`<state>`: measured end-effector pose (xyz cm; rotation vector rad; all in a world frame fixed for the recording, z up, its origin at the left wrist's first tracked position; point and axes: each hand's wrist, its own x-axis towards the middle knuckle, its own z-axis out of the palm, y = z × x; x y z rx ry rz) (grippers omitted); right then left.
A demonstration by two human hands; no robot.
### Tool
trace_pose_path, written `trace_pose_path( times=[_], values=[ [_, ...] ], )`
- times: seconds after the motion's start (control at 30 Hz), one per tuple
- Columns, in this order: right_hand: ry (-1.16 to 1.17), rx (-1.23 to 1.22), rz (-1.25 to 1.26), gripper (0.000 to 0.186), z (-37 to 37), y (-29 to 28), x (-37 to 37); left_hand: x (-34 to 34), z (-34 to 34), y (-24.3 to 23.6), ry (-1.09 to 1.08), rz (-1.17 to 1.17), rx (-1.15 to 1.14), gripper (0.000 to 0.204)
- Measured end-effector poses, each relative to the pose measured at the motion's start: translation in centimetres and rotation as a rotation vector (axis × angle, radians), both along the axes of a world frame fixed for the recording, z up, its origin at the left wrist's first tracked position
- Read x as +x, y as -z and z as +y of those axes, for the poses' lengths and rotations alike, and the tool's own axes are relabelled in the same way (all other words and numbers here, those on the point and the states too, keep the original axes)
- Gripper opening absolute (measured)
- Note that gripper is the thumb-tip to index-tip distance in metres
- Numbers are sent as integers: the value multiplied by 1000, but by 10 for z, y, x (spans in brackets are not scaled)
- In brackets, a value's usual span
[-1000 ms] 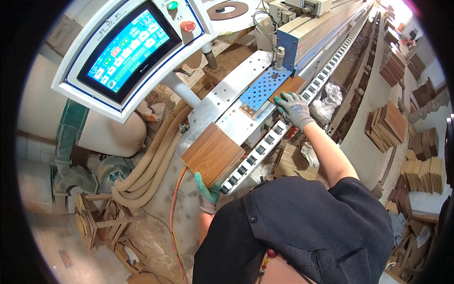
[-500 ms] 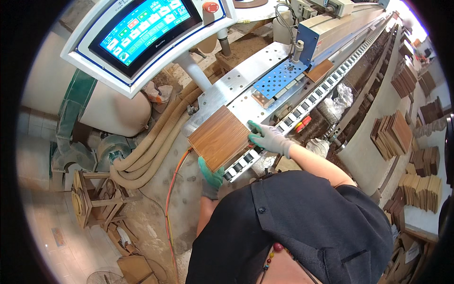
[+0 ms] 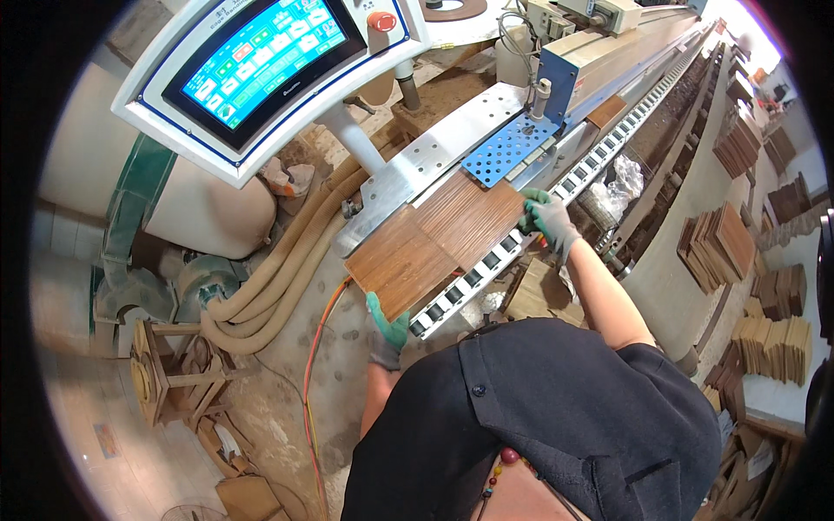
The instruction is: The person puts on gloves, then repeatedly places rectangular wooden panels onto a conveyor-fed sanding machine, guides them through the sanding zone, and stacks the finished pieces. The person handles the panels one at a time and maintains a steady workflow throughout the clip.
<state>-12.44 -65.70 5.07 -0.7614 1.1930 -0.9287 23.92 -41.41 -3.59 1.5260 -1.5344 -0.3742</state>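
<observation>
Since half a second ago, the right hand [image 3: 553, 224] has moved up along the track [image 3: 473, 282], and the front board [image 3: 473, 217] now lies ahead of the near board [image 3: 395, 265]; the far board [image 3: 605, 113] has gone slightly farther along the machine.

At far left, a wooden stand [image 3: 200, 379] is on the floor, with thick hoses [image 3: 304, 227] curving down behind it and the lit panel [image 3: 261, 82] above. An orange cable [image 3: 308, 382] runs down from the bench [image 3: 426, 161] near its close left corner.

The left hand [image 3: 387, 334], gloved, touches the near board's close corner, its thumb up along the edge; I cannot tell whether its fingers grip underneath. That brown board covers the bench's near end. The front board sits just beyond, edge against edge with it, along the bench's right edge beside the track. Its far end meets the blue plate [image 3: 511, 149].

The right hand, also gloved, has its fingers bent at the front board's right corner; whether they pinch it, I cannot tell. Farther right are brown stacks [image 3: 717, 247] and a pale stack [image 3: 773, 347].
</observation>
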Motion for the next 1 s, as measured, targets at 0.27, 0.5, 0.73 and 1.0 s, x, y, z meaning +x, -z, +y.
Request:
trace_pose_path(
  times=[0.27,0.5,0.73,1.0],
  values=[
    [-55,-196,289,39,-15,1,-4,-2,-4,-24,78,-8,-52,72],
    [-574,-1103,1301,52,58,-31,45,17,-5,55,25,665,78,88],
    [-650,-1070,1360,40,68,-21,68,14,1,32,37,-77,-120,65],
    [-586,-1130,1363,35,69,-16,68,4,-3,14,-12,754,206,81]
  ],
)
